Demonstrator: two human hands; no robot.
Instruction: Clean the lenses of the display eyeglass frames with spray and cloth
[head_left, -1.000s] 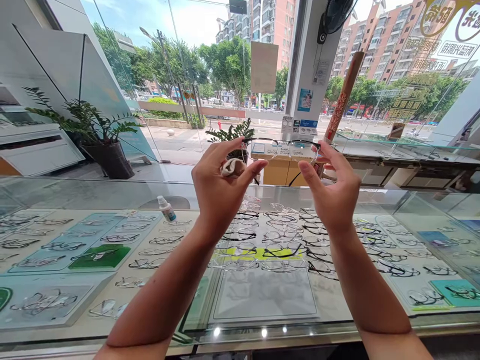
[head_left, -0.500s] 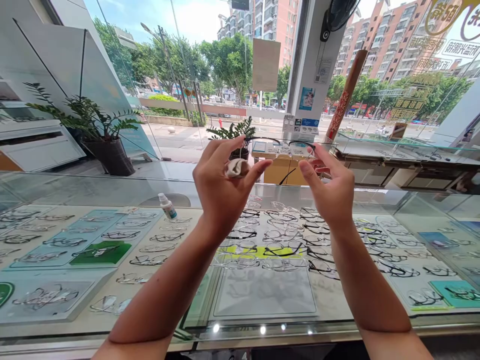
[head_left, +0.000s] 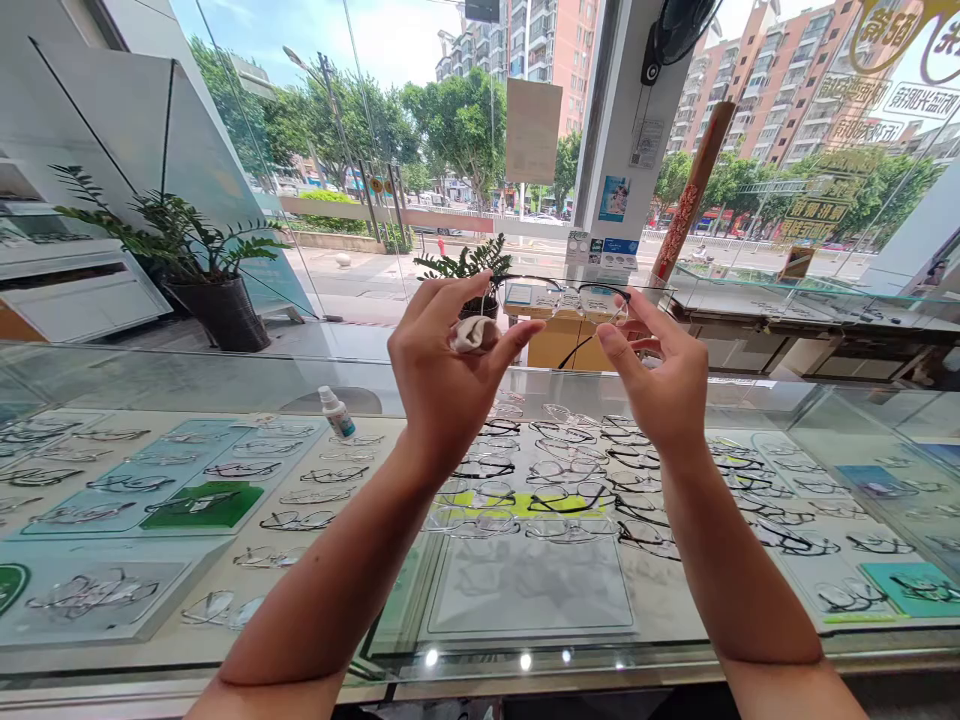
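Note:
A pair of eyeglasses [head_left: 604, 288] with dark upper rims is held up in front of me, above the far edge of the glass counter. My left hand [head_left: 439, 375] grips its left side by the fingertips. Tucked in that same hand's curled fingers is a crumpled pale cloth [head_left: 474, 337]. On the other side, my right hand [head_left: 669, 385] pinches the right end of the frame between thumb and fingers. One dark temple arm [head_left: 576, 352] hangs below the lenses. The left thumb partly overlaps the lower left lens area.
Beneath my arms, a glass display counter [head_left: 525, 655] holds rows of eyeglasses. A small white spray bottle [head_left: 336, 413] stands on it, left of my left forearm. Beyond are a potted plant [head_left: 217, 300], a wooden cabinet [head_left: 544, 342], another glass counter [head_left: 750, 300] and large windows.

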